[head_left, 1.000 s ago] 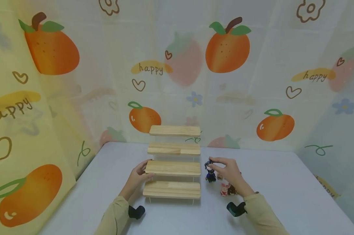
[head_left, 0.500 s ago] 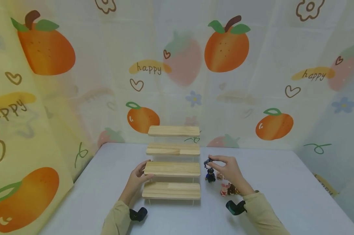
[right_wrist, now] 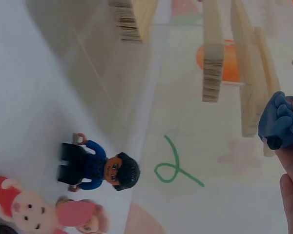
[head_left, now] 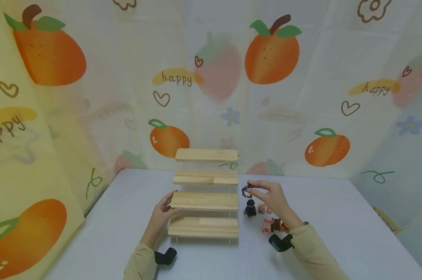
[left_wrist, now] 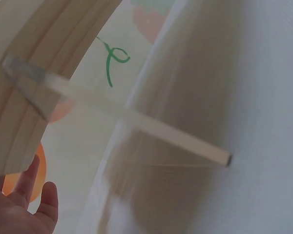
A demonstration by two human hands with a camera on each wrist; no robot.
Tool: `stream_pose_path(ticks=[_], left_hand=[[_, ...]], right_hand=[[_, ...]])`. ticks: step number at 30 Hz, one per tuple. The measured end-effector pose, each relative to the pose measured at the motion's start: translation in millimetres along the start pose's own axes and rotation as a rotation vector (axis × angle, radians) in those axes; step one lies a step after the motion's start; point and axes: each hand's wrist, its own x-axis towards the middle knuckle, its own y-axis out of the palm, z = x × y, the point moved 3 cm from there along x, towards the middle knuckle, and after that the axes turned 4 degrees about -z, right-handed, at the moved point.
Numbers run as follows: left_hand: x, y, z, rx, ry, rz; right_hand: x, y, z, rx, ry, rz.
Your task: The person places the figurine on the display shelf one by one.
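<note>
My left hand (head_left: 161,217) grips the left end of a wooden tiered shelf (head_left: 204,201), at its second board from the bottom. In the left wrist view, that hand's fingers (left_wrist: 27,183) lie at the board's (left_wrist: 34,73) end. Right of the shelf, my right hand (head_left: 272,198) pinches a small blue figurine (head_left: 247,190) between thumb and fingertips. The right wrist view shows this blue figurine (right_wrist: 281,122) close up, partly cut off. Below it a dark-haired toy figure (head_left: 250,209) in blue and black stands on the table, apart from the hand.
Several small toy figures, including a pink piglet (head_left: 267,226) and a brown one (head_left: 276,224), stand near my right wrist. The white table (head_left: 316,217) extends to both sides. Behind it hangs a fruit-printed cloth (head_left: 284,101).
My right hand has raised the blue figurine slightly up and to the left, away from the dark-haired toy figure. The left hand keeps its place on the shelf. The head view has shifted slightly.
</note>
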Motion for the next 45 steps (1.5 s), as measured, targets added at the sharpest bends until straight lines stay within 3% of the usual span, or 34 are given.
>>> stream_pose_path(ticks=[7,13,18,27,38,45], left_hand=[[-0.6,-0.2,-1.9,-0.017,-0.001,0.001],[-1.9,-0.1,-2.7,-0.029,-0.027,0.000],[-0.8,-0.8,-1.5,-0.062,-0.012,0.006],[0.4,0.8,2.8,-0.071,0.024,0.000],[4.2,5.0,0.3,-0.097,0.045,0.016],[-0.3,4.1,3.0,-0.136,0.006,0.007]], right_hand=[[14,1,6,0.018,-0.031,-0.039],[32,8,-14,0.006,-0.078,-0.050],[49,13,-16,0.025,-0.053,-0.058],[70,17,29,0.008,-0.170,-0.129],[87,26,38,0.080,-0.100,-0.098],[95,40,40,0.085,-0.083,-0.058]])
